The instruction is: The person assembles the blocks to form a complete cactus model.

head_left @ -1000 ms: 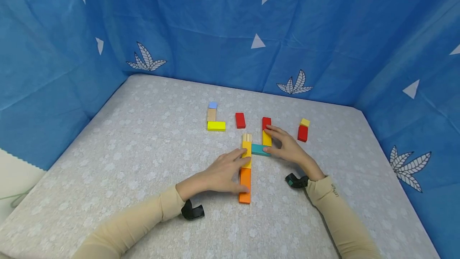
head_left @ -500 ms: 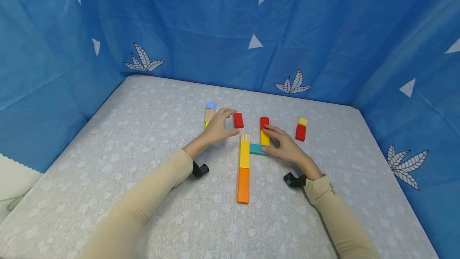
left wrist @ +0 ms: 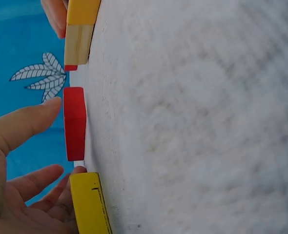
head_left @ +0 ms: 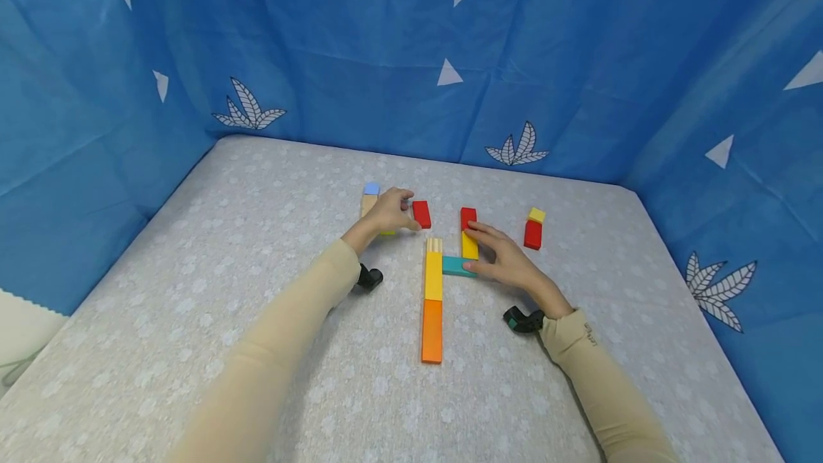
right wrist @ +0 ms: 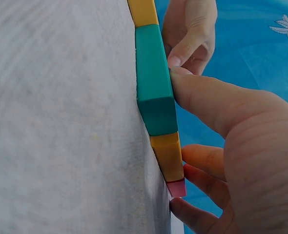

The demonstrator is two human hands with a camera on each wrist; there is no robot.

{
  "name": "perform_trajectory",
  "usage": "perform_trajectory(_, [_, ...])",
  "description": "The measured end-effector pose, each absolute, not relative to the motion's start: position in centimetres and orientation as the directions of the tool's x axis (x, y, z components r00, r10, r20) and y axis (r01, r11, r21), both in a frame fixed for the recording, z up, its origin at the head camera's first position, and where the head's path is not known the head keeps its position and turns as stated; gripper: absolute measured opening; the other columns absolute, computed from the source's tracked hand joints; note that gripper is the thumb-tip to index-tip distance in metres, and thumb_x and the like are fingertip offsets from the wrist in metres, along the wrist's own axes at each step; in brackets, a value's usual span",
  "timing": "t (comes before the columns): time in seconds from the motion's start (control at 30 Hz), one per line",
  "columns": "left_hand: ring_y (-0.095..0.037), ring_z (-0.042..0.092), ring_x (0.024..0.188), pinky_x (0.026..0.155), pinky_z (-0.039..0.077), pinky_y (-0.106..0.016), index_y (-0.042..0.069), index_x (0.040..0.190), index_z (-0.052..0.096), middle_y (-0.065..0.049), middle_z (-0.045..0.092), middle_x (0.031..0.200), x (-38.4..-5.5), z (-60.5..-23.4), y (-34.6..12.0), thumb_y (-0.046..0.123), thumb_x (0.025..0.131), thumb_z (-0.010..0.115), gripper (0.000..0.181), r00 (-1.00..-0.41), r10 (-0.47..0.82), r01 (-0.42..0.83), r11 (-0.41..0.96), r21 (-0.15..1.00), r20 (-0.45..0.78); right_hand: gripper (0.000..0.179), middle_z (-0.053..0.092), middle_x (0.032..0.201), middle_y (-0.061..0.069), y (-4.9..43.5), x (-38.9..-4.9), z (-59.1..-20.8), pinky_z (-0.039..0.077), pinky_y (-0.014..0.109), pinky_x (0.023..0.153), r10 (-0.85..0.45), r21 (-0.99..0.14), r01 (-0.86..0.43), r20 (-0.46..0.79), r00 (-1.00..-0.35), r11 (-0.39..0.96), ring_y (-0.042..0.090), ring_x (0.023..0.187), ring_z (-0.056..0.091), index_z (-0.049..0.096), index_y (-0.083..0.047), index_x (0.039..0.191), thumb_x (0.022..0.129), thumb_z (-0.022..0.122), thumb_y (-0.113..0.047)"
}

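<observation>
My left hand [head_left: 388, 211] hovers just left of a lone red block [head_left: 421, 214], thumb and fingers spread. In the left wrist view the thumb is close to that block, and a bright yellow block [left wrist: 91, 204] partly covers the other fingers. My right hand [head_left: 509, 261] rests on a joined row: its thumb touches the teal block [head_left: 455, 266], while its fingers lie at a yellow block [head_left: 470, 246] and the red block [head_left: 468, 216] beyond it. Left of the teal block runs a line of an orange block [head_left: 432, 331], a yellow-orange block [head_left: 434, 276] and a striped wood block [head_left: 434, 244].
At the back left, a blue block [head_left: 371, 188] and a tan block [head_left: 368, 204] are partly behind my left hand. Farther right, a small yellow block [head_left: 536, 215] adjoins another red block [head_left: 533, 234]. A blue curtain [head_left: 360, 56] borders the cloth-covered table [head_left: 212, 234].
My left hand has left the orange and yellow-orange blocks and moved away from me to beside the lone red block. My right hand has stayed in place on its blocks.
</observation>
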State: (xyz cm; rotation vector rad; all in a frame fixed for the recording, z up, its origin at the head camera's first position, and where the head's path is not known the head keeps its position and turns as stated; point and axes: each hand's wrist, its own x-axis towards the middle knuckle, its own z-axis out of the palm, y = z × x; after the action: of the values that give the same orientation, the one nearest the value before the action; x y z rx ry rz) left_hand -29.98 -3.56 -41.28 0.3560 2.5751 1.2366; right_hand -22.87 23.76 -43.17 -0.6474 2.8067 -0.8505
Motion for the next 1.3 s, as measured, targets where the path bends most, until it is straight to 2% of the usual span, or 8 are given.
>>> perform_trajectory(0.17, [-0.027,0.049,0.123,0.103,0.045,-0.039,0.003,0.143,0.046,-0.014,0.050,0.135,-30.2,-41.2,-3.5,0.015,0.080,0.080,0.072,-0.940,0.308,0.063,0.581,0.811,-0.148,0.074,0.032,0.159,0.009,23.8,-22.9,-43.1,0.027,0.060,0.115,-0.437,-0.562,-0.358,-0.006,-0.900,0.746,0.033,0.146,0.028,0.045,-0.011,0.147,0.086,0.072,-0.040])
perform_trajectory(0.47, [-0.026,0.050,0.118,0.101,0.045,-0.038,0.005,0.135,0.054,-0.012,0.053,0.131,-30.3,-41.5,-3.1,0.012,0.079,0.080,0.063,-0.952,0.274,0.063,0.619,0.783,-0.140,0.074,0.031,0.159,0.010,23.7,-22.8,-43.2,0.027,0.061,0.114,-0.437,-0.574,-0.349,-0.017,-0.899,0.741,0.035,0.146,0.026,0.044,-0.012,0.148,0.086,0.073,-0.039])
perform_trajectory(0.67, [-0.025,0.050,0.112,0.099,0.045,-0.037,0.003,0.135,0.055,-0.013,0.056,0.127,-30.5,-41.6,-3.0,0.011,0.079,0.079,0.061,-0.952,0.271,0.059,0.616,0.785,-0.141,0.074,0.031,0.159,0.010,23.8,-22.8,-43.2,0.027,0.060,0.114,-0.436,-0.576,-0.350,-0.012,-0.900,0.739,0.034,0.146,0.026,0.044,-0.012,0.148,0.085,0.073,-0.039])
perform_trajectory(0.87, [-0.025,0.056,0.108,0.097,0.049,-0.036,0.001,0.134,0.054,-0.014,0.061,0.121,-30.4,-41.4,-3.0,0.011,0.081,0.078,0.059,-0.951,0.268,0.033,0.582,0.813,-0.153,0.074,0.031,0.159,0.009,23.8,-22.9,-43.3,0.028,0.060,0.114,-0.438,-0.585,-0.349,-0.012,-0.899,0.732,0.034,0.146,0.026,0.044,-0.012,0.148,0.086,0.073,-0.039])
perform_trajectory(1.1, [-0.024,0.059,0.107,0.097,0.049,-0.035,0.001,0.134,0.054,-0.014,0.064,0.120,-30.1,-41.2,-2.6,0.010,0.080,0.079,0.059,-0.936,0.320,0.044,0.520,0.853,-0.147,0.074,0.031,0.160,0.009,23.9,-22.9,-43.3,0.028,0.061,0.114,-0.436,-0.579,-0.349,-0.012,-0.900,0.737,0.035,0.146,0.027,0.044,-0.012,0.148,0.085,0.073,-0.039])
perform_trajectory(1.3, [-0.023,0.059,0.102,0.088,0.050,-0.030,-0.002,0.132,0.056,-0.015,0.064,0.116,-30.2,-41.4,-2.6,0.005,0.079,0.079,0.058,-0.915,0.380,0.074,0.486,0.871,-0.135,0.075,0.031,0.159,0.013,23.8,-22.8,-43.2,0.027,0.063,0.113,-0.444,-0.571,-0.364,-0.001,-0.896,0.736,0.037,0.145,0.027,0.043,-0.010,0.148,0.085,0.073,-0.040])
